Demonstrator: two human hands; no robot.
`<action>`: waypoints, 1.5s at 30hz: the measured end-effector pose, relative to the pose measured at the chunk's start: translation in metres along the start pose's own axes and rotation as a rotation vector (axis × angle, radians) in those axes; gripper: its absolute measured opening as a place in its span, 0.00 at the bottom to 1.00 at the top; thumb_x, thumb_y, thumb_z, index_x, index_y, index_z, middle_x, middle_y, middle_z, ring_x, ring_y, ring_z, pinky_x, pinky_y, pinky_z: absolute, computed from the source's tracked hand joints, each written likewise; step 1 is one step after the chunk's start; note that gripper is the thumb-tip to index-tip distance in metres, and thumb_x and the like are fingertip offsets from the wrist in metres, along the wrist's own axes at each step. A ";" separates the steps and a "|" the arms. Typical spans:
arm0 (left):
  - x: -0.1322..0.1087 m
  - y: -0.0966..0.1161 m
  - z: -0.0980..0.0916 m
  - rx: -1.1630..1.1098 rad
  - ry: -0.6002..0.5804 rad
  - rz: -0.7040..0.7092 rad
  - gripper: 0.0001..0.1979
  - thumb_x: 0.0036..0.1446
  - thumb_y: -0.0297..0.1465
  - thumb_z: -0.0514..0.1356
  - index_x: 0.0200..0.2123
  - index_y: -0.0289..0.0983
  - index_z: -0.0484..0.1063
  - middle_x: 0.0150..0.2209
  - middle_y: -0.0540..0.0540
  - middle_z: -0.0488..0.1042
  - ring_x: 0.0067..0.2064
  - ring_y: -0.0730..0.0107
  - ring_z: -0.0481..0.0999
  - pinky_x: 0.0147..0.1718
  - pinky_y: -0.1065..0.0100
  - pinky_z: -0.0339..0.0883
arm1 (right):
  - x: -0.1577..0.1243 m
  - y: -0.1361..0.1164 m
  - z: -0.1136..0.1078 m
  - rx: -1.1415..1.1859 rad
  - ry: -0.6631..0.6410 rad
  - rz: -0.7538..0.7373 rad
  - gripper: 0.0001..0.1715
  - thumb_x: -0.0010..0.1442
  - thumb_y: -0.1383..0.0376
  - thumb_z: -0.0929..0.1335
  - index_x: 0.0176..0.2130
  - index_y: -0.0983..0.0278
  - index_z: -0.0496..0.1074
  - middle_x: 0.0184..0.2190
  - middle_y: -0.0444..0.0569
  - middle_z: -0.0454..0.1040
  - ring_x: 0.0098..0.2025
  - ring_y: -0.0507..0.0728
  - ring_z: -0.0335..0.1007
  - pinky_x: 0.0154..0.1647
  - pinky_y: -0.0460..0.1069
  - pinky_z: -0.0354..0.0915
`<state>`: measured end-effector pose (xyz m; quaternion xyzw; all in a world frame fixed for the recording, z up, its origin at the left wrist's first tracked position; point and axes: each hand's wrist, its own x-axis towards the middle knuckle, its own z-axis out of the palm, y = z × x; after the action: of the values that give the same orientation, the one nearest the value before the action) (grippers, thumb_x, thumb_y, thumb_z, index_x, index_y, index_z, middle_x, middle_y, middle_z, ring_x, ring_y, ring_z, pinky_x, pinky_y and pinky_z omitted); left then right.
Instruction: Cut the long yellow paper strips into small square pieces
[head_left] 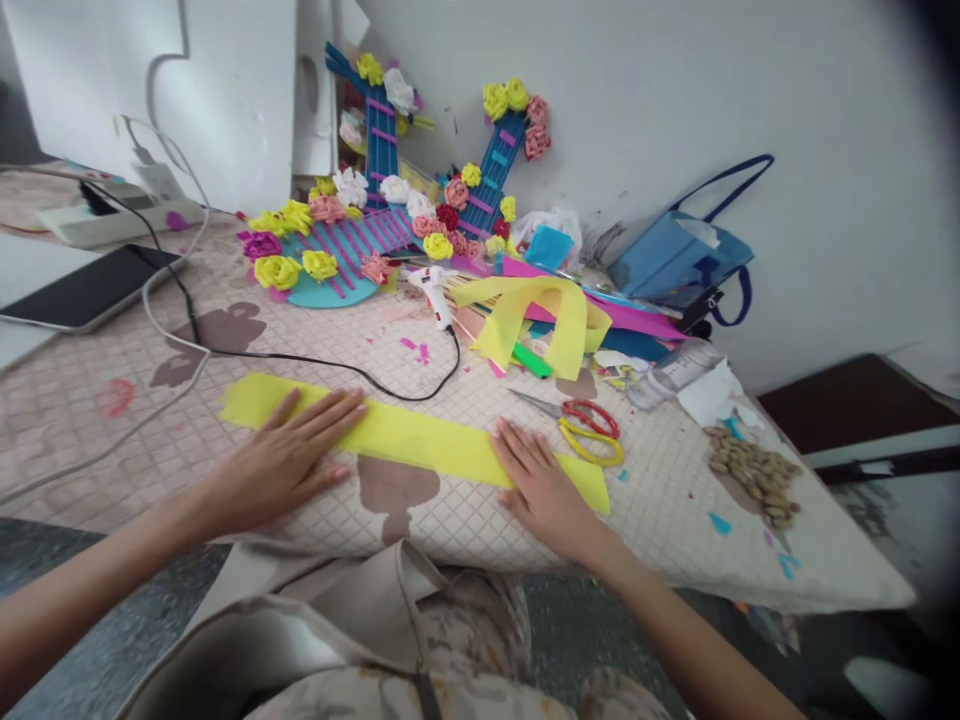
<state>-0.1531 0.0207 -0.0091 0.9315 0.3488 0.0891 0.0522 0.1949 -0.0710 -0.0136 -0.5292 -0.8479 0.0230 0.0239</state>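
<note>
A long yellow paper strip [420, 437] lies flat across the quilted mat [112, 400]. My left hand [289, 455] rests on its left part, fingers stretched out flat. My right hand [536, 485] presses on the strip's right part, fingers also flat and spread. Neither hand grips anything. Red and yellow handled scissors [589, 428] lie just right of my right hand.
A white glue gun [435, 290] with a black cord lies behind the strip. Paper flower crafts [360, 240], yellow and pink sheets [555, 310], a blue bag [675, 260], a tablet [86, 285], a power strip [112, 215] and a pile of nuts [754, 475] surround it.
</note>
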 end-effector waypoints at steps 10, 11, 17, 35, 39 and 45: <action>-0.036 -0.045 -0.012 0.182 0.013 -0.225 0.30 0.62 0.39 0.43 0.64 0.42 0.32 0.65 0.44 0.41 0.65 0.61 0.43 0.59 0.50 0.39 | -0.049 0.029 0.004 0.060 0.098 0.126 0.36 0.63 0.57 0.57 0.64 0.65 0.40 0.65 0.55 0.41 0.66 0.62 0.35 0.61 0.63 0.48; -0.036 -0.048 -0.012 0.178 0.023 -0.228 0.29 0.62 0.39 0.42 0.64 0.40 0.35 0.65 0.43 0.43 0.65 0.61 0.44 0.59 0.51 0.40 | -0.048 0.030 0.002 0.081 0.116 0.130 0.35 0.63 0.57 0.57 0.64 0.64 0.41 0.65 0.55 0.44 0.65 0.62 0.38 0.61 0.62 0.50; -0.014 -0.053 -0.019 0.089 0.185 -0.273 0.19 0.63 0.37 0.42 0.51 0.37 0.61 0.53 0.43 0.67 0.57 0.68 0.61 0.55 0.63 0.55 | -0.015 0.040 -0.028 0.179 0.184 0.164 0.19 0.62 0.62 0.60 0.52 0.61 0.64 0.48 0.53 0.70 0.52 0.60 0.64 0.53 0.60 0.60; -0.007 0.017 -0.024 -0.730 0.002 -0.384 0.15 0.56 0.41 0.54 0.41 0.39 0.72 0.36 0.45 0.76 0.33 0.67 0.73 0.30 0.69 0.66 | 0.102 -0.007 -0.047 0.647 -0.233 -0.097 0.09 0.52 0.63 0.68 0.26 0.64 0.64 0.21 0.38 0.61 0.24 0.49 0.56 0.24 0.44 0.51; 0.004 0.041 -0.023 -1.263 -0.372 -0.248 0.16 0.56 0.41 0.55 0.43 0.39 0.72 0.38 0.44 0.76 0.38 0.65 0.74 0.35 0.68 0.68 | 0.093 -0.005 -0.059 1.127 -0.208 0.048 0.14 0.53 0.57 0.68 0.30 0.64 0.63 0.25 0.40 0.63 0.26 0.49 0.60 0.24 0.43 0.55; 0.064 0.074 -0.024 -1.811 -0.098 -0.362 0.18 0.58 0.41 0.52 0.46 0.36 0.68 0.48 0.39 0.72 0.48 0.60 0.72 0.48 0.60 0.65 | 0.077 -0.023 -0.066 1.359 0.030 0.217 0.16 0.52 0.55 0.68 0.32 0.62 0.62 0.26 0.40 0.66 0.25 0.49 0.62 0.24 0.43 0.59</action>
<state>-0.0637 0.0084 0.0348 0.4694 0.2839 0.2787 0.7883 0.1448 -0.0108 0.0552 -0.4790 -0.5869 0.5446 0.3599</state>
